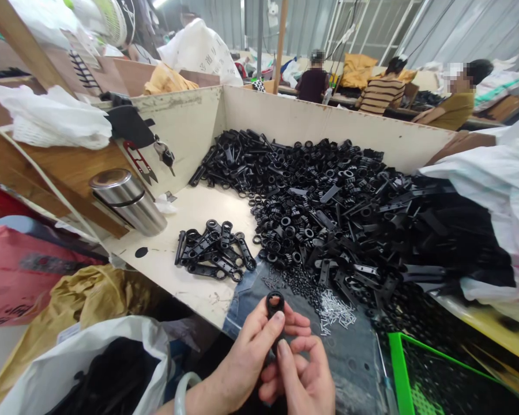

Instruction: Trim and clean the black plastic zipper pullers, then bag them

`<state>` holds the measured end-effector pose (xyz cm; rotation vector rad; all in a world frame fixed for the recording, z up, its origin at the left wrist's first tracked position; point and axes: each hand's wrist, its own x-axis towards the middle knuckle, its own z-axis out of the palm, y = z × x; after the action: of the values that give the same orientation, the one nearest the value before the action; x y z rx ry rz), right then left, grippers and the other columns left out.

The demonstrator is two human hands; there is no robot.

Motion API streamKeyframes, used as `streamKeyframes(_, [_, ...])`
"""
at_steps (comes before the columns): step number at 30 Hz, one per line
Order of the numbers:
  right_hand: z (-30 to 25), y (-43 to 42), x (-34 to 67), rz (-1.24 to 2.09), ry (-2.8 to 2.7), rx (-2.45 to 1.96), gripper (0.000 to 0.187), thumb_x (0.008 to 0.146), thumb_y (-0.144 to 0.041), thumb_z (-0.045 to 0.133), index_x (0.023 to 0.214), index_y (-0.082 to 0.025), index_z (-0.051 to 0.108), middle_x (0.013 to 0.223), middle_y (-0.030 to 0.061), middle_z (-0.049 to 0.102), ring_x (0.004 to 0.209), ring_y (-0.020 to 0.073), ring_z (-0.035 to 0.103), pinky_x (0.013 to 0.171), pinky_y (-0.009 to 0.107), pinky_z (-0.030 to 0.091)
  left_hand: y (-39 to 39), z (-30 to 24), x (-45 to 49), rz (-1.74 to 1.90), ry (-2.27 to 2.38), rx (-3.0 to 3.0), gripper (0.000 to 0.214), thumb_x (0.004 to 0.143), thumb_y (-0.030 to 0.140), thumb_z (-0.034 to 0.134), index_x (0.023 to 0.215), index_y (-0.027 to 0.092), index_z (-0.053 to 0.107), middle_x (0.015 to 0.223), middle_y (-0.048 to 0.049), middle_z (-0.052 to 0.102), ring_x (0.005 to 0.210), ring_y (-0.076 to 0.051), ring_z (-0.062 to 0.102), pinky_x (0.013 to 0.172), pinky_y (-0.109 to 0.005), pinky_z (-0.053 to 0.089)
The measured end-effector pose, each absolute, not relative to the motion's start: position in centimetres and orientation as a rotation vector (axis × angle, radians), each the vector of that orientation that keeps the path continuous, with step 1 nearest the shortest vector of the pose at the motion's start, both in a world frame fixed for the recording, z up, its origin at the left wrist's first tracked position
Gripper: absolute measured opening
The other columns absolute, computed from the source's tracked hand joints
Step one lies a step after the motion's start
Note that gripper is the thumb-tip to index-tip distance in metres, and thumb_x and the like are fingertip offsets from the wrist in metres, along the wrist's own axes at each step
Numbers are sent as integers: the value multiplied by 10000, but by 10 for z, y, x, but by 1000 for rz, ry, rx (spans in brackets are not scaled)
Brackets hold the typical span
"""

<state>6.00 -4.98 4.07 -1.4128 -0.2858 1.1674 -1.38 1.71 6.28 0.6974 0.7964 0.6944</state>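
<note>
Between my two hands is a black plastic part with a ring-shaped end [275, 301], held upright near the bench's front edge. My left hand [246, 351] is closed round it, thumb pressed on its face below the ring. Fingers of my right hand [305, 374] pinch its lower end, which they mostly hide. Just beyond lie a heap of silver metal pins [335, 311] and a scatter of small black pieces [303, 285] on a dark blue cloth [251, 297]. Several similar black ring-ended parts [216, 248] are piled to the left.
A large heap of black plastic parts [311, 196] fills the walled bench. A steel flask [130, 202], red snips [139, 161] and keys [165, 154] are at left. A green crate [398, 369] stands front right, a white sack [151, 351] front left. Several people [313, 80] sit beyond.
</note>
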Motion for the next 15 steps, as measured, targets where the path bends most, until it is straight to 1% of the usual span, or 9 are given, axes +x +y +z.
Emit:
streamKeyframes(3, [41,-50,60,1142,-283,-1430,610,692,-692,826,815,-264,410,474,-48,653,306,132,575,336,184,443,19,64,-19,626,761,767,324,929,465,692,1133,217,652,1244,-142,720,1134,-261,672,921,-338,545])
streamKeyframes(4, [40,-51,60,1134,-283,-1428,615,695,-692,824,814,-262,402,474,-44,656,305,125,573,339,170,431,19,64,-21,606,765,775,344,926,467,695,1164,225,638,1249,-141,719,1109,-263,684,901,-347,552])
streamKeyframes(6, [39,-52,58,1127,-291,-1429,619,707,-703,809,814,-257,393,471,-37,658,299,112,564,344,148,412,20,62,-22,580,781,790,344,940,461,674,1188,232,613,1230,-134,727,981,-248,721,878,-375,561])
streamKeyframes(7, [38,-53,57,1131,-303,-1435,618,715,-714,796,814,-256,393,467,-35,656,296,109,558,345,144,406,20,61,-23,578,791,801,321,955,453,652,1180,228,606,1209,-130,735,914,-235,729,882,-389,559])
streamKeyframes(8, [39,-55,58,1138,-323,-1451,613,723,-727,779,814,-254,400,464,-35,652,293,108,554,343,143,401,20,60,-24,587,797,813,294,972,438,628,1169,222,601,1188,-128,743,888,-227,732,906,-398,551])
streamKeyframes(10, [43,-59,65,1128,-402,-1527,585,743,-736,753,816,-246,442,461,-37,637,294,109,545,333,148,387,21,59,-26,628,790,827,260,992,407,600,1164,211,591,1152,-126,756,955,-238,732,977,-404,517])
streamKeyframes(11, [46,-60,71,1089,-455,-1577,562,751,-722,755,820,-240,474,465,-39,630,306,106,544,342,154,396,22,59,-27,642,775,829,261,997,400,592,1170,204,586,1137,-129,760,1012,-253,725,1005,-408,499])
streamKeyframes(13, [54,-59,86,958,-563,-1658,501,757,-660,788,844,-229,547,529,-29,649,393,112,590,415,176,472,24,61,-31,628,740,837,296,995,406,593,1198,191,583,1109,-134,763,1086,-281,706,1024,-414,482])
streamKeyframes(15, [60,-54,102,883,-616,-1646,475,729,-594,837,930,-229,607,737,11,723,617,152,691,611,230,587,25,65,-36,570,735,878,387,974,410,627,1288,190,570,1116,-125,753,1085,-286,703,1016,-405,483])
